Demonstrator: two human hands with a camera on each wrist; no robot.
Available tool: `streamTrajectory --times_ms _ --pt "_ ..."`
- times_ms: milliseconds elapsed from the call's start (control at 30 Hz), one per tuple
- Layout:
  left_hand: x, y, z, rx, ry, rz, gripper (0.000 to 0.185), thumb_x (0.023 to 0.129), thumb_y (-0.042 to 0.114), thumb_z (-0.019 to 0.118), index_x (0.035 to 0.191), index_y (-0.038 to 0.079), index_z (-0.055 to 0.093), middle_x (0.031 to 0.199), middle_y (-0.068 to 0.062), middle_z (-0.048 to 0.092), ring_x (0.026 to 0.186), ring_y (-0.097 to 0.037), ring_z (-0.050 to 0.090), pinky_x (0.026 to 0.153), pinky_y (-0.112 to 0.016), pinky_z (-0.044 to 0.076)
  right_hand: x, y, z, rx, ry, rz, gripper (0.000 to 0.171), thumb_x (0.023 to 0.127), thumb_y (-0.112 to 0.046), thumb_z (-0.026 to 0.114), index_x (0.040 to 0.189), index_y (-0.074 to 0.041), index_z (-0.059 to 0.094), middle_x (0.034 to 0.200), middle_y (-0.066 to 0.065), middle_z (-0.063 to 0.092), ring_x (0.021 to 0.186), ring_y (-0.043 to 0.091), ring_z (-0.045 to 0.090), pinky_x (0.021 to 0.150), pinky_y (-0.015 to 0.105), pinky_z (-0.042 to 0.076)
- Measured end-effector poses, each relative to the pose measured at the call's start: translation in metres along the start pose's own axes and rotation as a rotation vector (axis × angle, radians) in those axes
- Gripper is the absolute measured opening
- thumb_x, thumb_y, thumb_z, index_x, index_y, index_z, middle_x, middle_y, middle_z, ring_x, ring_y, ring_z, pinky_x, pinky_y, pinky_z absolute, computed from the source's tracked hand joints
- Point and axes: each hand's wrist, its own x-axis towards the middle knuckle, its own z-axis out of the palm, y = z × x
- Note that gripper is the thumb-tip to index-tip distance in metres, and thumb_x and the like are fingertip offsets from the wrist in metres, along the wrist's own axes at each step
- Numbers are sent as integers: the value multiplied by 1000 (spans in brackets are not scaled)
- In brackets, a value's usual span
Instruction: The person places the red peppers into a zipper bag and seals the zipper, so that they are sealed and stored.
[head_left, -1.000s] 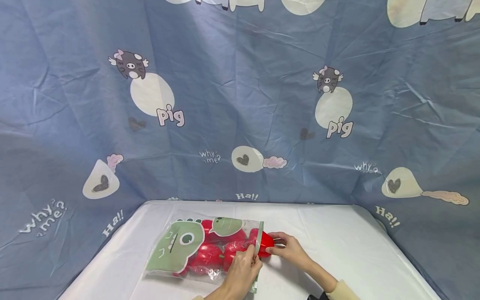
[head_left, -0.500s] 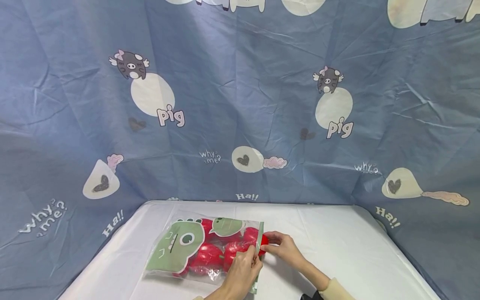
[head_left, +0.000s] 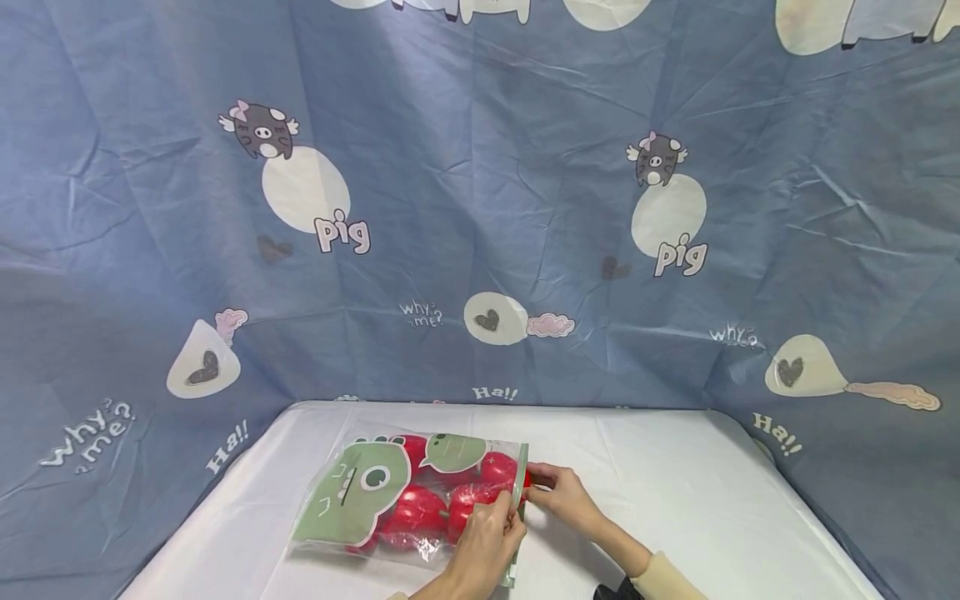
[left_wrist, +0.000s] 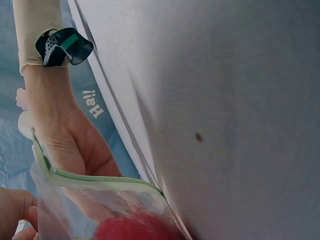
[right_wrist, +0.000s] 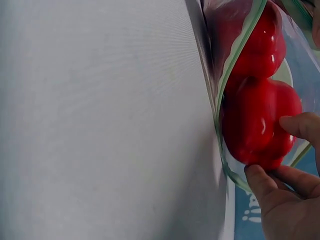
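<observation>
A clear zip bag [head_left: 337, 492] with a green dinosaur print lies on its side on the table, its mouth facing right. Several red bell peppers [head_left: 416, 510] show through the plastic. My left hand [head_left: 486, 542] pinches the green-edged rim of the mouth. At that opening my right hand [head_left: 566, 500] holds another red bell pepper [right_wrist: 257, 120], thumb on one side and fingers on the other. This pepper sits mostly inside the mouth, close against a second pepper [right_wrist: 257, 50]. In the left wrist view, the right hand's fingers reach behind the green zip strip [left_wrist: 110, 178].
A white cloth covers the table [head_left: 675, 500]. Behind it hangs a blue curtain [head_left: 420, 208] printed with pigs and lettering. A black wrist device [left_wrist: 67, 46] sits at the right sleeve's cuff.
My right hand has moved left, pushing the bell pepper deeper into the bag, so less of it shows outside the rim. The left hand has stayed in place on the bag.
</observation>
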Motion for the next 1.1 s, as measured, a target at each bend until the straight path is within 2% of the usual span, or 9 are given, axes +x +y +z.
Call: streamTrajectory --times_ms 267,467,800,1100 --pt "0 1 -1 -5 2 -1 26 69 -3 67 71 13 46 53 12 49 53 7 38 45 -6 31 3 1 3 1 27 28 40 83 -24 73 115 -1 65 111 15 69 100 27 68 82 25 54" --pt "0 1 0 -14 7 5 27 68 -4 68 71 12 46 53 12 48 52 7 37 45 -5 30 6 1 8 -14 47 44 40 83 -24 73 113 1 65 107 17 70 96 26 68 79 25 55" --pt "0 1 -2 -28 -27 -23 25 69 -1 67 73 13 47 53 13 46 54 9 34 45 -5 28 8 -4 13 -56 71 48 36 84 -24 72 108 3 67 101 15 71 92 24 69 77 26 55" --pt "-1 0 0 -18 3 4 27 67 -2 68 72 13 46 52 13 45 53 10 32 45 -5 26 11 -3 16 -60 83 68 33 83 -22 72 105 2 68 97 12 71 88 19 68 74 22 54"
